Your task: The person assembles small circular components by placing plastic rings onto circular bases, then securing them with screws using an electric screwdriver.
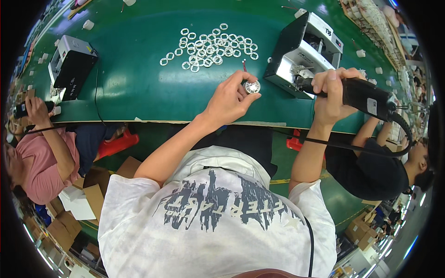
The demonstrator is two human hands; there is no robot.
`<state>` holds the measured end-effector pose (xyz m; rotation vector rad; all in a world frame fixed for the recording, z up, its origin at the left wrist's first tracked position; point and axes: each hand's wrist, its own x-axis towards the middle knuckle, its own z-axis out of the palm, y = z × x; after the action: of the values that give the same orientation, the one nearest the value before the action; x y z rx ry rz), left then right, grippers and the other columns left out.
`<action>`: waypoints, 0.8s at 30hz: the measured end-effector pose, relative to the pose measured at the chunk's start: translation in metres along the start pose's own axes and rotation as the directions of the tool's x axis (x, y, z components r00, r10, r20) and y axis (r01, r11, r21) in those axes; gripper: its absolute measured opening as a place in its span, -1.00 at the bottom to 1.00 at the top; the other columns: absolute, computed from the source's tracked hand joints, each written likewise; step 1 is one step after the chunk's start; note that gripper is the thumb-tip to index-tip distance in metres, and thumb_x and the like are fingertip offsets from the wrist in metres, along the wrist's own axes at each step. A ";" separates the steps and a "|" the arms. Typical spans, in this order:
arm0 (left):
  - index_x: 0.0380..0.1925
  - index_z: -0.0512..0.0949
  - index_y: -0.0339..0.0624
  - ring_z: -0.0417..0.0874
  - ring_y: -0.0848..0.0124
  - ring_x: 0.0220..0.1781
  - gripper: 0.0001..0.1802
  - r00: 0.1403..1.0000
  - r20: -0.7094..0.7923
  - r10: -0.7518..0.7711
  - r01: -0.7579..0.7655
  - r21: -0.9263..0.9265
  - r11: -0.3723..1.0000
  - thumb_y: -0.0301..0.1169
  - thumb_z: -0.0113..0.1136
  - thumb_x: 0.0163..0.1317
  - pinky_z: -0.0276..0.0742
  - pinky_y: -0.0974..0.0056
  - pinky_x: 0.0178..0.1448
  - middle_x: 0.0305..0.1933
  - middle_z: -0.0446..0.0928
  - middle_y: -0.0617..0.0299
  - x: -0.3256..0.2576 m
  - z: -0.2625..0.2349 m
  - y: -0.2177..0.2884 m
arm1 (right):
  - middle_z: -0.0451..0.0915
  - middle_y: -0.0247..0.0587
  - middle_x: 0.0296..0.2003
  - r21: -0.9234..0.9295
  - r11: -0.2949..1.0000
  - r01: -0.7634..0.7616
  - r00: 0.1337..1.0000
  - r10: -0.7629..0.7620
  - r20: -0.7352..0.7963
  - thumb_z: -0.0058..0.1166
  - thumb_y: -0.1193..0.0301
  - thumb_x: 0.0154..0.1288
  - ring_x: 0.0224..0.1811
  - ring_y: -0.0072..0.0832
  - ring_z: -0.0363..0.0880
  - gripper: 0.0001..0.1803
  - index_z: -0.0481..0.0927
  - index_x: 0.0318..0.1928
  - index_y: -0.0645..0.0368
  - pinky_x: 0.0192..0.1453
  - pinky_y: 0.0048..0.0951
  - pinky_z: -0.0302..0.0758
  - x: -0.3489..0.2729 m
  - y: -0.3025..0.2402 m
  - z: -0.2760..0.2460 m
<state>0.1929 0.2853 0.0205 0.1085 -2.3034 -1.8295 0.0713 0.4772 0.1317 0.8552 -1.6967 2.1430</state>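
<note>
Disc, silver and round, is located in the person's left hand, above the near part of the green table. Left grip: thumb and fingers pinched together on the disc's edge, its face turned upward. A thin lead with red wire shows just beyond the fingers; its attachment cannot be confirmed. Right grip: fingers wrapped around a black driver, held roughly level, working end pointing left. A black cord runs from the driver's rear and loops back toward the person. Driver's nose is at the front of a black-and-silver machine; contact cannot be determined.

Further out, mid-table, numerous white rings lie loose, many overlapping, a few apart at the margins. To the left stands a second machine, of similar form. Beside it, a co-worker in pink grasps another black tool. Toward the far edge, a small white piece rests on the table.
</note>
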 end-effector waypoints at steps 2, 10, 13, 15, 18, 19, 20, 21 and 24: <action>0.10 0.59 -0.24 0.80 0.44 -0.35 -0.59 1.000 -0.003 -0.002 0.002 0.002 1.000 -0.47 0.55 0.33 0.74 0.29 -0.19 -0.10 0.77 0.12 0.003 0.000 -0.003 | 0.53 -0.17 -0.41 0.060 0.997 -0.039 0.999 0.038 0.015 0.14 0.76 0.45 -0.61 -0.46 0.47 -0.68 0.43 0.11 0.23 -0.48 -0.29 0.56 -0.001 -0.001 -0.002; 0.14 0.56 -0.25 0.80 0.41 -0.34 -0.55 0.998 0.037 -0.057 0.057 -0.002 0.998 -0.49 0.55 0.32 0.75 0.27 -0.19 -0.14 0.75 0.13 0.006 -0.001 0.001 | 0.51 -0.16 -0.43 0.281 0.955 -0.092 0.990 0.056 0.132 0.10 0.80 0.45 -0.59 -0.44 0.51 -0.64 0.36 0.11 0.22 -0.47 -0.32 0.56 -0.030 0.010 0.054; 0.12 0.53 -0.21 0.75 0.34 -0.41 -0.54 1.000 -0.021 -0.023 0.022 -0.048 0.999 -0.49 0.55 0.31 0.68 0.22 -0.23 -0.34 0.65 0.13 0.004 0.001 0.001 | 0.53 -0.14 -0.35 0.271 0.954 -0.131 0.985 0.093 0.149 0.11 0.82 0.45 -0.56 -0.46 0.55 -0.64 0.37 0.10 0.22 -0.47 -0.35 0.54 -0.034 0.019 0.062; 0.12 0.53 -0.20 0.77 0.32 -0.40 -0.54 1.000 -0.009 -0.014 0.013 -0.085 0.996 -0.49 0.56 0.30 0.69 0.20 -0.24 -0.32 0.67 0.13 0.004 0.003 -0.002 | 0.54 -0.13 -0.30 0.268 0.950 -0.162 0.978 0.119 0.171 0.11 0.81 0.46 -0.55 -0.47 0.55 -0.65 0.37 0.10 0.22 -0.47 -0.36 0.54 -0.034 0.023 0.061; 0.11 0.53 -0.20 0.78 0.32 -0.39 -0.54 1.000 -0.009 -0.015 0.014 -0.094 0.995 -0.50 0.57 0.30 0.68 0.20 -0.25 -0.32 0.68 0.12 0.005 0.002 -0.001 | 0.53 -0.14 -0.31 0.288 0.943 -0.167 0.980 0.126 0.155 0.11 0.81 0.46 -0.55 -0.48 0.54 -0.65 0.37 0.10 0.22 -0.47 -0.38 0.54 -0.033 0.026 0.063; 0.11 0.53 -0.20 0.78 0.32 -0.39 -0.54 1.000 -0.011 -0.021 0.020 -0.093 0.995 -0.50 0.57 0.30 0.68 0.20 -0.25 -0.32 0.68 0.12 0.006 0.002 0.000 | 0.53 -0.14 -0.31 0.291 0.941 -0.173 0.979 0.132 0.156 0.11 0.81 0.46 -0.55 -0.48 0.54 -0.65 0.37 0.10 0.22 -0.47 -0.38 0.54 -0.033 0.028 0.063; 0.11 0.53 -0.20 0.78 0.31 -0.39 -0.53 1.000 -0.008 -0.019 0.018 -0.091 0.996 -0.50 0.57 0.29 0.68 0.20 -0.25 -0.32 0.68 0.12 0.006 0.001 0.001 | 0.52 -0.16 -0.32 0.296 0.936 -0.190 0.977 0.150 0.153 0.11 0.80 0.46 -0.55 -0.49 0.53 -0.66 0.37 0.09 0.22 -0.47 -0.38 0.54 -0.033 0.030 0.063; 0.11 0.53 -0.20 0.79 0.31 -0.38 -0.53 1.000 -0.003 -0.014 0.014 -0.094 0.996 -0.50 0.57 0.29 0.68 0.20 -0.25 -0.32 0.68 0.11 0.007 0.001 0.001 | 0.52 -0.17 -0.33 0.298 0.932 -0.206 0.974 0.168 0.149 0.11 0.80 0.47 -0.55 -0.50 0.52 -0.66 0.36 0.08 0.22 -0.47 -0.39 0.54 -0.033 0.032 0.064; 0.10 0.54 -0.20 0.79 0.30 -0.39 -0.53 1.000 -0.009 -0.019 0.018 -0.100 0.995 -0.49 0.59 0.28 0.68 0.20 -0.25 -0.34 0.67 0.11 0.008 -0.001 0.001 | 0.51 -0.20 -0.38 0.318 0.927 -0.199 0.969 0.136 0.208 0.11 0.82 0.45 -0.55 -0.51 0.50 -0.67 0.34 0.02 0.21 -0.48 -0.38 0.54 -0.029 0.035 0.064</action>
<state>0.1850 0.2828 0.0225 0.1247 -2.2068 -1.9449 0.0932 0.4107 0.0956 1.0594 -1.5556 2.5963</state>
